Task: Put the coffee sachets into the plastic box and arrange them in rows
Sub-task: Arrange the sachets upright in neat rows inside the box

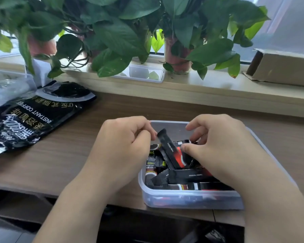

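The plastic box (191, 197) sits at the near edge of the desk (77, 155), right of its middle, and the coffee sachets (191, 176) lie in it in a loose heap, crossing one another at several angles, not yet in rows. 1 raised sachet (168, 148) stands tilted above the heap. Its long axis runs from a high end toward the box's far left corner down to a low end buried among the others near the box's centre.

The 2 hands flank it. The right hand (223, 151) is over the box itself and grasps the raised sachet low down, thumb on the red band and fingers curled behind. The left hand (123, 142) comes in over the box's left wall with its fingers curled at the sachet's high end. Whether they pinch it or only touch it cannot be told.

The right hand looks the nearer and the one in control. Laying the sachet flat probably means turning its axis parallel to 1 wall of the box. The emptied coffee bag (33, 120) lies at the desk's left edge, well apart.
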Demonstrator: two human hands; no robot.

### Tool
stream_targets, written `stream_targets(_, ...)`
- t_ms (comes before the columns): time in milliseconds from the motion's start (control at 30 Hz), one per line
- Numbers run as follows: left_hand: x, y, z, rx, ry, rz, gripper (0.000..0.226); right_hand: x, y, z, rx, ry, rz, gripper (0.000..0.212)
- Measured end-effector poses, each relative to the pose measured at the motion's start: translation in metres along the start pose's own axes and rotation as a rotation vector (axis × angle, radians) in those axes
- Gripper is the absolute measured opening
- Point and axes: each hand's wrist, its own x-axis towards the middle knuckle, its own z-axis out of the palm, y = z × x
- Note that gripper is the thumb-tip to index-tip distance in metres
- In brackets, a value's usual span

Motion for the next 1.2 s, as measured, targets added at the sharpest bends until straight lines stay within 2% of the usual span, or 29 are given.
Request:
stream_targets(100,-0.003,0.010,-0.003,0.065,-0.009,0.015,0.026,-0.002,0.002,-0.002,0.069,0.046,-0.009,0.028)
stream_targets(233,-0.002,0.016,-0.006,0.058,0.105,-0.039,0.025,-0.005,0.001,-0.002,0.108,0.087,-0.066,0.025)
stream_targets(400,0.002,0.010,-0.011,0.118,0.165,-0.164,0.018,-0.007,-0.011,0.002,0.049,0.013,-0.227,0.028)
stream_targets(467,0.003,0.004,-0.012,0.136,0.105,-0.207,0.010,-0.006,-0.019,0.008,0.006,-0.054,-0.282,0.028)
stream_targets(533,0.004,0.000,-0.011,0.152,0.033,-0.205,0.006,-0.005,-0.026,0.016,-0.040,-0.209,-0.292,0.029)
stream_targets(600,0.004,-0.002,-0.011,0.144,-0.002,-0.195,0.007,-0.001,-0.031,0.023,-0.064,-0.396,-0.242,0.027)
stream_targets(667,0.004,-0.004,-0.013,0.130,-0.006,-0.199,0.009,0.005,-0.031,0.026,-0.126,-0.460,-0.166,0.021)
stream_targets(867,0.004,-0.009,-0.014,0.044,-0.014,-0.224,0.007,0.014,-0.023,0.032,-0.297,-0.339,-0.055,0.016)
stream_targets(967,0.005,-0.010,-0.013,0.025,-0.010,-0.222,0.007,0.015,-0.029,0.033,-0.363,-0.251,-0.183,0.021)
stream_targets(1067,0.006,-0.011,-0.012,-0.005,-0.022,-0.231,0.008,0.014,-0.036,0.027,-0.194,-0.146,-0.297,0.023)
stream_targets(1133,0.005,-0.011,-0.012,-0.028,-0.024,-0.232,0.008,0.011,-0.039,0.028,-0.074,-0.244,-0.252,0.018)
stream_targets(1200,0.005,-0.012,-0.012,-0.046,-0.035,-0.237,0.009,0.009,-0.038,0.033,-0.071,-0.390,-0.159,0.009)
